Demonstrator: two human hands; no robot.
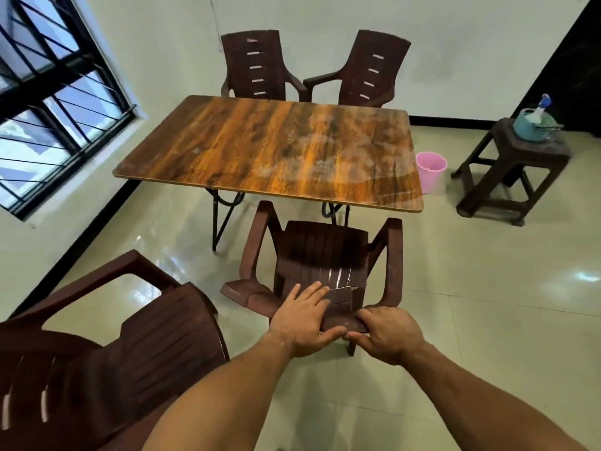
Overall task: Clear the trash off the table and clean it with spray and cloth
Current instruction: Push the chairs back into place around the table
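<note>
The table (260,151) fills the upper centre of the frame, with pale smears on its right half; two chairs (257,66) stand behind it at the top, another chair (97,353) is at lower left; the near chair (320,249) stands at lower centre, facing the table; a stool (507,177) is at upper right, a pink bin (431,172) between it and the table. The left hand (302,317) lies with straight fingers on the near chair's back; the right hand (387,333) grips its top edge with curled fingers. The spray bottle (543,104) stands in a teal tub (528,126) on the stool.
</note>
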